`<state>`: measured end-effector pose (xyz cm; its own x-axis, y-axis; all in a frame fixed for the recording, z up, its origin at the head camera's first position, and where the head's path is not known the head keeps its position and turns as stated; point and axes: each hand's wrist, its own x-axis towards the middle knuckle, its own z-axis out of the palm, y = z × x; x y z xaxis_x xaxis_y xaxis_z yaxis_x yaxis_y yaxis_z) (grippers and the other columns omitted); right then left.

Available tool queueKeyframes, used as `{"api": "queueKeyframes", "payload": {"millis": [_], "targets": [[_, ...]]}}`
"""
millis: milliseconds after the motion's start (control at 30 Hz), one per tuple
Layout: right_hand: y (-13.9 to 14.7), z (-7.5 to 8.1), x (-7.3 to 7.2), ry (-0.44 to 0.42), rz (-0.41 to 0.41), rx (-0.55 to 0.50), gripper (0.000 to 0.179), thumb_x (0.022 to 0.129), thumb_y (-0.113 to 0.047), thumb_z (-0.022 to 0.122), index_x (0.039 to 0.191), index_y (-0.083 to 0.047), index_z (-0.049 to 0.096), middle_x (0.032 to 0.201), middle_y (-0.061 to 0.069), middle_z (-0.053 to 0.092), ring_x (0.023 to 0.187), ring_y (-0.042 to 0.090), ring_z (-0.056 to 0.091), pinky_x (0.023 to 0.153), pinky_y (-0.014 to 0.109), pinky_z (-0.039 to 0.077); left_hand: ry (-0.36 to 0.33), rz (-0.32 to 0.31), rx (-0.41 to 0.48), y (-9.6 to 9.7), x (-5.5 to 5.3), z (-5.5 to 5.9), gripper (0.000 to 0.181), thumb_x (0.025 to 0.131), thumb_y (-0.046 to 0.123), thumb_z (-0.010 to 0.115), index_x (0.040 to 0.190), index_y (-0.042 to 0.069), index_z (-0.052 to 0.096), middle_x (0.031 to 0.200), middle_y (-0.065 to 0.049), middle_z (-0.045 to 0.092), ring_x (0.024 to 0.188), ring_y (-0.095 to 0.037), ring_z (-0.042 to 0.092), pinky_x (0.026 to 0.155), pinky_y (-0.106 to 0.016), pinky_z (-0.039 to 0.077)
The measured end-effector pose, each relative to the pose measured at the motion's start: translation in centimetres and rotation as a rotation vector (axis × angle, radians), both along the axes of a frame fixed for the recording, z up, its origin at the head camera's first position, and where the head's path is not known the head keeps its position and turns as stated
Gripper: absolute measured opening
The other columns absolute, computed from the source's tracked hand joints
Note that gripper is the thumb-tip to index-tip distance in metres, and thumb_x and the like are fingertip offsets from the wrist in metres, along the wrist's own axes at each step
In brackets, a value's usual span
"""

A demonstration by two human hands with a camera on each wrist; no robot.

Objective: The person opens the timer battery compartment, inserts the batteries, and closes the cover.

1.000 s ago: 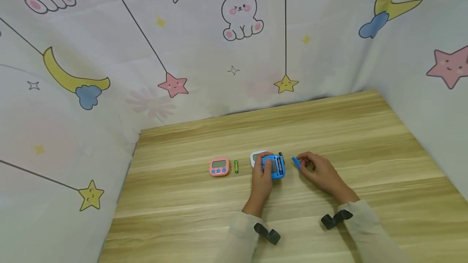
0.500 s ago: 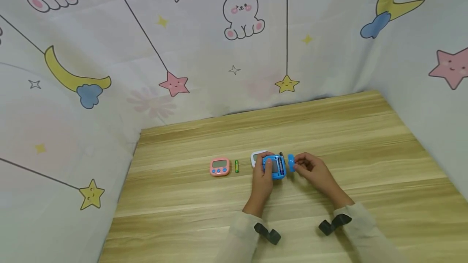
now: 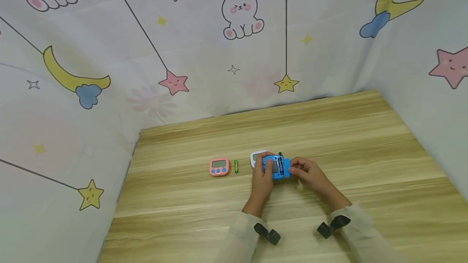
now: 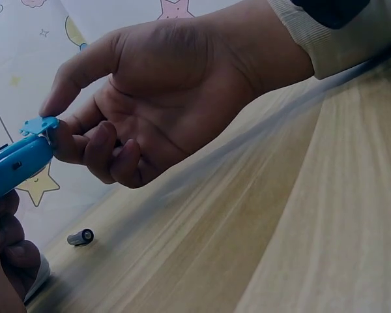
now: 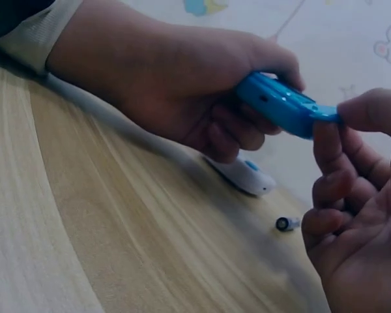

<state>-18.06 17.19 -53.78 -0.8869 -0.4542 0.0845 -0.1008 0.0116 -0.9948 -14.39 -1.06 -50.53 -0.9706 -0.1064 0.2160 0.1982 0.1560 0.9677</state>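
Blue device point(image 3: 275, 167) is above the table point(image 3: 329, 133), in the left hand point(image 3: 261, 178), whose grip is closed around one side of it, and a battery point(image 3: 280, 166) shows in its uncovered slot. At the other side, the right hand point(image 3: 312, 175) keeps a narrow grip, with thumb and finger pinching a blue cover point(image 3: 287, 167) that touches the device's edge. Close by lie a partly hidden white device point(image 3: 254, 157) and a loose dark battery point(image 5: 287, 224); farther left, a green battery point(image 3: 236, 166) lies beside a pink device point(image 3: 219, 167).
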Motion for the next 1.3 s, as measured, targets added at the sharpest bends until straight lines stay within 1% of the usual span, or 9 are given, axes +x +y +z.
{"api": "queueKeyframes", "payload": {"millis": [200,300,567,633,800,867,1000,1100,1300], "targets": [[-0.4,-0.2,0.0,-0.020,0.032,0.025,0.008,0.097,-0.001,0.055,0.100,0.006,0.057,0.087,0.027,0.055,0.076,0.023,0.054,0.068,0.028,0.048,0.013,-0.005,-0.004,0.0,-0.1,-0.1,0.023,0.104,0.010,0.042,0.119,-0.003,0.053,0.110,-0.014,0.061,0.098,-0.015,0.053,0.087,-0.031,0.044],[-0.6,-0.3,-0.1,-0.005,0.033,0.039,0.006,0.097,0.001,0.054,0.099,0.007,0.056,0.089,0.029,0.055,0.077,0.027,0.055,0.069,0.028,0.048,0.003,-0.006,-0.002,0.0,0.0,-0.1,0.023,0.104,0.011,0.042,0.119,-0.002,0.053,0.110,-0.014,0.061,0.098,-0.015,0.053,0.086,-0.031,0.044],[-0.6,-0.2,0.3,0.016,-0.005,0.116,0.006,0.098,-0.005,0.057,0.099,0.000,0.056,0.088,0.008,0.057,0.079,0.018,0.055,0.070,0.026,0.048,-0.003,-0.017,-0.017,0.1,-0.1,-0.3,0.022,0.103,0.010,0.042,0.118,-0.001,0.053,0.111,-0.013,0.061,0.097,-0.015,0.053,0.086,-0.031,0.044],[-0.7,0.4,0.4,0.027,-0.007,0.121,0.006,0.098,-0.005,0.057,0.098,0.000,0.056,0.087,0.007,0.056,0.078,0.017,0.054,0.069,0.026,0.047,0.000,-0.022,-0.026,0.1,-0.4,-1.2,0.023,0.103,0.011,0.042,0.119,-0.001,0.053,0.112,-0.013,0.061,0.097,-0.016,0.053,0.086,-0.031,0.044],[-1.1,2.7,1.2,0.073,-0.005,0.143,0.005,0.097,-0.001,0.056,0.092,0.001,0.054,0.083,0.004,0.052,0.074,0.012,0.051,0.066,0.026,0.045,0.001,-0.029,-0.044,0.0,-1.4,-3.7,0.024,0.104,0.015,0.041,0.122,0.005,0.054,0.117,-0.011,0.061,0.100,-0.017,0.054,0.087,-0.034,0.045],[-1.2,3.4,1.4,0.089,-0.004,0.160,0.006,0.097,0.000,0.055,0.091,0.000,0.054,0.082,0.003,0.051,0.073,0.011,0.049,0.065,0.026,0.043,0.002,-0.029,-0.043,0.0,-1.4,-4.0,0.023,0.104,0.017,0.041,0.121,0.009,0.055,0.117,-0.007,0.061,0.101,-0.016,0.054,0.088,-0.034,0.044],[-1.5,4.0,1.7,0.119,-0.011,0.189,0.008,0.097,0.000,0.054,0.089,-0.002,0.053,0.079,0.002,0.050,0.072,0.011,0.047,0.064,0.026,0.041,0.013,-0.030,-0.038,-0.1,-1.5,-4.2,0.023,0.104,0.022,0.042,0.120,0.014,0.056,0.116,-0.003,0.061,0.102,-0.016,0.055,0.089,-0.033,0.044],[-1.6,4.0,1.7,0.139,-0.032,0.209,0.009,0.097,-0.001,0.055,0.089,-0.004,0.054,0.078,0.000,0.050,0.070,0.010,0.047,0.063,0.026,0.041,0.019,-0.034,-0.038,-0.1,-1.5,-4.3,0.023,0.104,0.024,0.042,0.119,0.015,0.056,0.116,-0.002,0.061,0.101,-0.017,0.055,0.089,-0.033,0.044],[-1.6,3.7,1.8,0.170,-0.072,0.233,0.009,0.096,-0.003,0.058,0.088,-0.007,0.055,0.076,-0.001,0.051,0.067,0.009,0.047,0.060,0.026,0.042,0.005,-0.039,-0.042,-0.1,-1.5,-4.3,0.023,0.105,0.023,0.042,0.121,0.014,0.056,0.117,-0.003,0.061,0.100,-0.016,0.054,0.088,-0.033,0.044]]}}
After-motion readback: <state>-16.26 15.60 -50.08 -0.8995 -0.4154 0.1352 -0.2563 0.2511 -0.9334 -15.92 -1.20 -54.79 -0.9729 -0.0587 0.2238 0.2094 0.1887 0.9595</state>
